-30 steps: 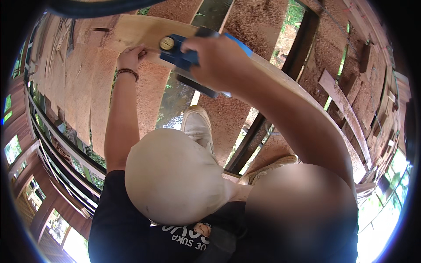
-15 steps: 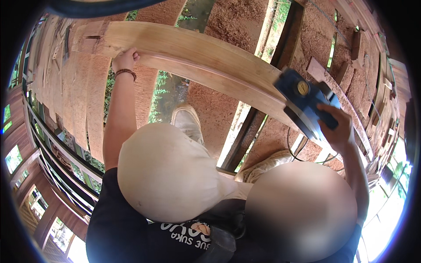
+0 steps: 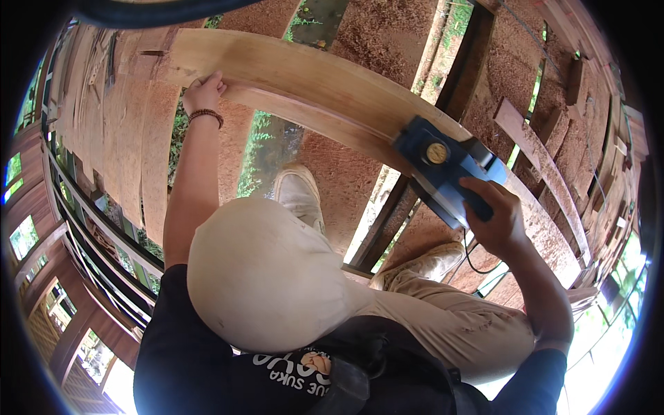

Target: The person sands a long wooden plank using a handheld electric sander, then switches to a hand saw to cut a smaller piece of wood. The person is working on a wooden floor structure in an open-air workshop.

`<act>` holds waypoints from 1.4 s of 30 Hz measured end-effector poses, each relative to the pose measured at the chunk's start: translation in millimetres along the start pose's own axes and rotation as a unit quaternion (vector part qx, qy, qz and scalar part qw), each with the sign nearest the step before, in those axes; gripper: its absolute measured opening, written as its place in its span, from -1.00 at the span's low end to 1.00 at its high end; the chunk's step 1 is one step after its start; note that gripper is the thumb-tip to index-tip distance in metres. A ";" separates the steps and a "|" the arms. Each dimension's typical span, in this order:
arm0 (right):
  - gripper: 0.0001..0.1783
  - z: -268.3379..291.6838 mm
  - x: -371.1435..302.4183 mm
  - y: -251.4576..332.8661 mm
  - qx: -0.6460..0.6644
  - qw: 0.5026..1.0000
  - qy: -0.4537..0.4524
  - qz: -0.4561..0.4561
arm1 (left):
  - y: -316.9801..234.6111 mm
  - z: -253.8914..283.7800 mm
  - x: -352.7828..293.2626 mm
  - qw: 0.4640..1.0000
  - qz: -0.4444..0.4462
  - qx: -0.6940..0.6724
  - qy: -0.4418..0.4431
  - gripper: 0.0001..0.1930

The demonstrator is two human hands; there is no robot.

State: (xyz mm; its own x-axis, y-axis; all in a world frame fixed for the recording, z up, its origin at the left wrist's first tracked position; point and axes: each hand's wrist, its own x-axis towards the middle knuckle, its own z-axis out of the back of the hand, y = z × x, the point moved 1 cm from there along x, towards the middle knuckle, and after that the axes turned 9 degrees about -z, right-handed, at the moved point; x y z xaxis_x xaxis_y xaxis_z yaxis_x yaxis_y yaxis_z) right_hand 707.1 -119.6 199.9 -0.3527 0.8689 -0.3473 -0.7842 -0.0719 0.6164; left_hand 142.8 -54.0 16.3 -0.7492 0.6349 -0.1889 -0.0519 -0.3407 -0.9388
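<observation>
The long wooden plank (image 3: 311,86) is running slantwise across the view, pale and smooth along its broad face, curving with the lens from the upper left down to the right. It is lying over dark timber beams (image 3: 387,221), with reddish sawdust (image 3: 387,28) spread thick on the boards beyond and green showing through the gaps below. The person is crouching over it, light trousers bunched at the knee (image 3: 270,277), a dusty shoe (image 3: 301,197) planted just under the plank.

The blue electric planer (image 3: 443,173), boxy with a round yellow dial on top, is sitting on the plank's right stretch. The right hand (image 3: 494,218) is wrapping tightly around its rear handle. The left hand (image 3: 202,91), a beaded bracelet at the wrist, is clamping the plank's near edge far to the left, well apart from the tool.

To my eye, the cut is going to come out cleanest if the sole is kept flat to the face, pressure even, the stroke following the grain, and the steadying hand staying clear of the tool's path.
</observation>
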 end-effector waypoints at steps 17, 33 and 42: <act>-0.57 -59.7 179.9 157.9 0.024 0.993 0.070 0.095 | -3.8 4.2 10.2 0.997 0.027 -0.026 0.061 -0.85; -0.57 56.0 -53.8 -27.9 -0.080 0.996 -0.007 -0.049 | -11.2 -7.0 0.4 0.999 0.007 0.049 0.013 -0.80; -0.53 -3.8 -2.5 5.5 -0.004 1.000 0.028 0.007 | -7.0 -5.3 -4.3 1.000 -0.002 0.011 0.011 -0.84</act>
State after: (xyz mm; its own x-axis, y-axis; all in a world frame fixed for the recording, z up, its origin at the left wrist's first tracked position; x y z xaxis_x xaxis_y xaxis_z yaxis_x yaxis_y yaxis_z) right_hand 701.7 -124.1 201.4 -0.3917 0.8391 -0.3775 -0.7827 -0.0881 0.6162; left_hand 149.9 -50.7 22.1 -0.7336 0.6516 -0.1927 -0.0695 -0.3541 -0.9326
